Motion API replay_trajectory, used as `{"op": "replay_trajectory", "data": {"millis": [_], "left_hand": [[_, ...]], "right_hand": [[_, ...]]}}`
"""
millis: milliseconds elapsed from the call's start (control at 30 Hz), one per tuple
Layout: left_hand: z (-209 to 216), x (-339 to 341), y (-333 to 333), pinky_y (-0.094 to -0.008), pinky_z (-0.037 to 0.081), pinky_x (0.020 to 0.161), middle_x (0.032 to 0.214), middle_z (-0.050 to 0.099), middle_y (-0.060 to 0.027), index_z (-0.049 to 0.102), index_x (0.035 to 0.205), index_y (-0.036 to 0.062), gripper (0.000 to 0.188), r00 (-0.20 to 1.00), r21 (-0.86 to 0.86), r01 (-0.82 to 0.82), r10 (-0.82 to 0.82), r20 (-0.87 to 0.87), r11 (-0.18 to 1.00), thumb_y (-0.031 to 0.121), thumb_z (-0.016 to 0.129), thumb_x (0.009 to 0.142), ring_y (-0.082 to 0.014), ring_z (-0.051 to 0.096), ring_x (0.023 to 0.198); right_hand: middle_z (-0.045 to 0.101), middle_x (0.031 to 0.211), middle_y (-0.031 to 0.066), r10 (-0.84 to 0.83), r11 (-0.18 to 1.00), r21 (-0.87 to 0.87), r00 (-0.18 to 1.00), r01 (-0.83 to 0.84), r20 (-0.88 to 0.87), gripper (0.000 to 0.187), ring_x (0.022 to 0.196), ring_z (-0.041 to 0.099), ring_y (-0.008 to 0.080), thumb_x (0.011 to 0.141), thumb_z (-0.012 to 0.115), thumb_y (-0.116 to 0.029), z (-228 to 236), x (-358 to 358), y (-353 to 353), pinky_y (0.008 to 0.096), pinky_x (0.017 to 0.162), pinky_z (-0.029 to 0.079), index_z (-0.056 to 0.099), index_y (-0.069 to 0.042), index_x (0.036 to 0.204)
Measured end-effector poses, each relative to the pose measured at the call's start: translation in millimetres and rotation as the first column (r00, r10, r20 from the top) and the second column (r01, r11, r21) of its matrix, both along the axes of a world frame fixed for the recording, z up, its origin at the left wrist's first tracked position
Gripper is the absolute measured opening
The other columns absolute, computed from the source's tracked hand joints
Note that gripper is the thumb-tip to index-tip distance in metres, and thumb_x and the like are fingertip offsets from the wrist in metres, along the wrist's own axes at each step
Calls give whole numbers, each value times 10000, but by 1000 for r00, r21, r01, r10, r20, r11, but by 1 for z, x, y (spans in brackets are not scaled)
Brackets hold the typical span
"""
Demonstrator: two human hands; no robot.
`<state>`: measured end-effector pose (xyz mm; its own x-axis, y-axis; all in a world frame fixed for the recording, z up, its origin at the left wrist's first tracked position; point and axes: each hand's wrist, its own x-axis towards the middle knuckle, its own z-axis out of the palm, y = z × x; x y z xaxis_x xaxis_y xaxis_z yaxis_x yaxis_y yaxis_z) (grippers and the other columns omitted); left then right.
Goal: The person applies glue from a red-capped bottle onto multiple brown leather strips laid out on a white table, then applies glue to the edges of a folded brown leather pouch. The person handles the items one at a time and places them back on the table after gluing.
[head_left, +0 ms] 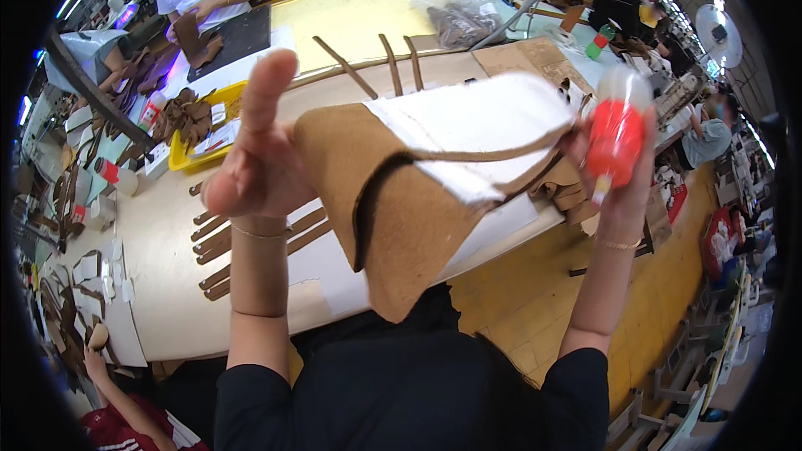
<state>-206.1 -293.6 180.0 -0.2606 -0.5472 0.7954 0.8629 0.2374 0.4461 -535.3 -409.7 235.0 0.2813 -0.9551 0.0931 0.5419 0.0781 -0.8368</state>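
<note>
Fabric piece (418, 230) between left hand (266, 163) and right hand (637, 179), over worktop (167, 284), bottle (616, 138) in right hand, loose strips (215, 245) on worktop left of fabric, tray (177, 155) farther back left, three more strips (390, 63) behind fabric, plastic bag (459, 18) beyond those, floor (522, 301) near right.

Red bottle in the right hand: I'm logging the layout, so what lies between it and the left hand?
In the head view, a brown and white piece spans most of the stretch between the left hand and the red bottle.
</note>
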Motion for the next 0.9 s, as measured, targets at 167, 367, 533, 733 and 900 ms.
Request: {"op": "replay_trajectory", "data": {"millis": [167, 367, 533, 733, 900], "left_hand": [[16, 2, 20, -406, 419, 944, 1300, 473, -237, -106, 1479, 174, 983, 995, 176, -41, 25, 92, 984, 270, 653, 863, -288, 524, 1142], [-76, 22, -72, -301, 530, 667, 1157, 549, -200, 342, 1366, 33, 614, 851, 717, -495, 108, 514, 491, 450, 472, 934, -219, 615, 876], [-153, 6, -102, -332, 493, 675, 1091, 532, -151, 454, 1265, -31, 787, 63, 103, -941, -132, 989, 324, 660, 327, 910, -206, 536, 886], [-138, -20, -114, -468, 422, 936, 1194, 498, -236, 478, 1314, 24, 755, -634, -612, -724, 42, 772, 319, 637, 447, 875, -404, 477, 1130], [-143, -33, -150, -460, 461, 887, 1178, 517, -217, 537, 1210, 10, 601, -701, -603, -648, -56, 710, 466, 477, 601, 837, -389, 511, 1099]], "right_hand": [[665, 850, 184, 305, 841, 418, 939, -344, 159, 743, 922, 652, 373, 857, 441, -672, -80, -13, 16, 521, 777, 556, 614, 46, 932], [610, 880, 209, 378, 564, 660, 865, -497, 329, 629, 1125, 484, 544, 858, 534, -596, -176, 11, -2, 608, 894, 471, 558, 21, 978], [483, 1176, 214, 293, 774, 568, 953, -282, 73, 654, 1108, 516, 497, 884, 497, -584, -204, 16, -17, 564, 847, 514, 378, -33, 1215], [487, 1184, 222, 305, 720, 607, 939, -335, 156, 673, 1097, 533, 481, 895, 478, -583, -204, 9, -21, 525, 805, 547, 351, -29, 1255], [520, 1126, 186, 386, 655, 635, 904, -409, 184, 613, 1096, 519, 511, 900, 469, -581, -215, 9, -27, 546, 803, 545, 424, -39, 1182]]}}
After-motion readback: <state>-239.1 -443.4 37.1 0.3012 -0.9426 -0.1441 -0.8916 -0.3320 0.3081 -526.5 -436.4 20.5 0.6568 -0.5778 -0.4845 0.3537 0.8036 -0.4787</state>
